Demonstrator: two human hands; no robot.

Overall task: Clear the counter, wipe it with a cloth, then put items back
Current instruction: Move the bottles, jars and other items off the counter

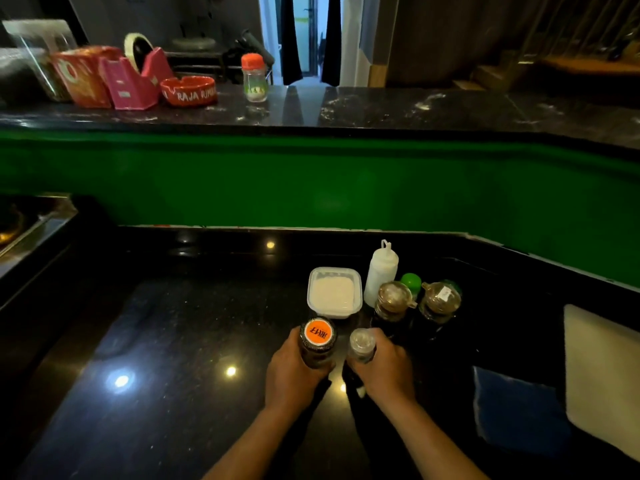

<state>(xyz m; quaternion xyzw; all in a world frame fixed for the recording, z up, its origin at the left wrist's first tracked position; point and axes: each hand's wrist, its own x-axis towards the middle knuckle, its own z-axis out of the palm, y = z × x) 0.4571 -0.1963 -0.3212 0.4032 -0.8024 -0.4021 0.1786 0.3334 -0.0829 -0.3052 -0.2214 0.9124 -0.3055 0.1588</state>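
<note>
On the black counter point(156, 358), my left hand point(291, 372) grips a dark bottle with an orange cap point(318, 336). Beside it my right hand point(384, 368) grips a small bottle with a clear cap point(362, 344). Just behind them stand a white plastic tub of white powder point(334, 294), a white squeeze bottle point(381, 271), two dark sauce dispensers point(394, 303) point(440, 303) and a green-capped bottle point(411, 282). A blue cloth point(516, 407) lies flat to the right of my right arm.
A white cloth or board point(602, 372) lies at the far right. A green wall point(311, 181) rises behind the counter to an upper ledge point(381, 109) with a red-capped jar point(254, 77), red ashtray point(189, 91), pink tape dispenser point(133, 81) and red box point(81, 76).
</note>
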